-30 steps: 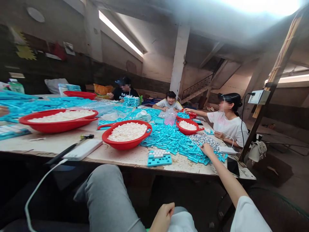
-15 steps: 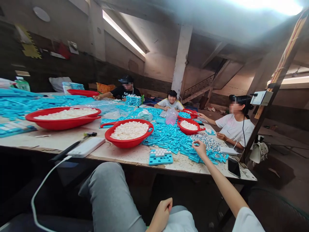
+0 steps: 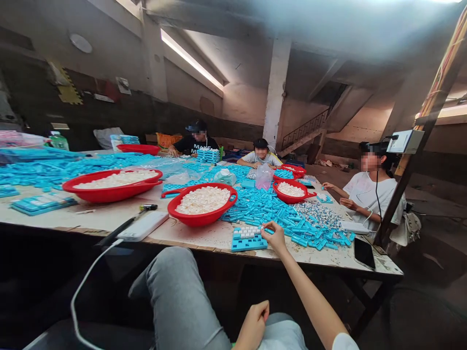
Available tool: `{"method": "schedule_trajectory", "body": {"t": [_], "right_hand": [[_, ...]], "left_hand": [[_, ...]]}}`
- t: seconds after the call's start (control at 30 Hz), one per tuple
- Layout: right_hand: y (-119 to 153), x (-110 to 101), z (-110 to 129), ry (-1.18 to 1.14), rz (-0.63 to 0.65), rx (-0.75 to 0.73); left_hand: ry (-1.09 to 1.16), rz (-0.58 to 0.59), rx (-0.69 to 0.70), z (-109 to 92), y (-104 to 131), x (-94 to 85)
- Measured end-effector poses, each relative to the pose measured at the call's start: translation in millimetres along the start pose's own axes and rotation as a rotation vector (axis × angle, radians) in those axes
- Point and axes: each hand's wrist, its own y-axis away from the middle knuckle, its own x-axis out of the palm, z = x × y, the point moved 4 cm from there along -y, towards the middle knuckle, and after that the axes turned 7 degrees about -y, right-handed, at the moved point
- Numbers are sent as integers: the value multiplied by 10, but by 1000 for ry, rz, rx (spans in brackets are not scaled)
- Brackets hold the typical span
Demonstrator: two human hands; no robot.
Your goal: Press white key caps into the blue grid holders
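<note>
1. At the near edge of the worktop point(image 3: 204, 236), a blue tray point(image 3: 249, 246) lies flat, and white caps point(image 3: 248, 232) stand in rows on its farther part. Its nearer part shows dark openings.
2. The right hand point(image 3: 269, 234) is at the right end of this tray, with thumb and forefinger curled toward each other. I cannot tell if they pinch some small piece, because it is too small to see.
3. The left hand point(image 3: 254, 322) rests low at the lap, below the worktop, with its fingers loosely folded. I see nothing held in it.
4. Behind the right hand, a wide heap of blue pieces point(image 3: 270, 206) is spread. To its right lie many small white-and-blue parts point(image 3: 317, 215).
5. To the left of the heap, a red bowl point(image 3: 197, 220) is full of white pieces. A larger red basin point(image 3: 100, 195), farther left, holds similar ones, and a smaller red dish point(image 3: 292, 199) is behind the heap.
6. A white power bank point(image 3: 144, 226), with a white cable joined to it, lies near the edge, just beside a black-handled tool point(image 3: 122, 230). A dark phone point(image 3: 364, 253) lies near the right corner.
7. Across the worktop, a person in a black shirt point(image 3: 200, 146) and another person in a white top point(image 3: 260, 158) are sitting. At the right, a third person point(image 3: 374, 194) sits with both hands near the worktop edge.
</note>
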Motion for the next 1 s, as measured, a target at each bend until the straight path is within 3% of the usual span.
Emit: {"method": "schedule_trajectory", "body": {"t": [0.73, 1.0], "right_hand": [[-2, -132, -217, -17, -67, 116], [5, -153, -29, 191, -51, -18]], "left_hand": [[-8, -23, 12, 144, -48, 16], [13, -18, 25, 120, -59, 10]]}}
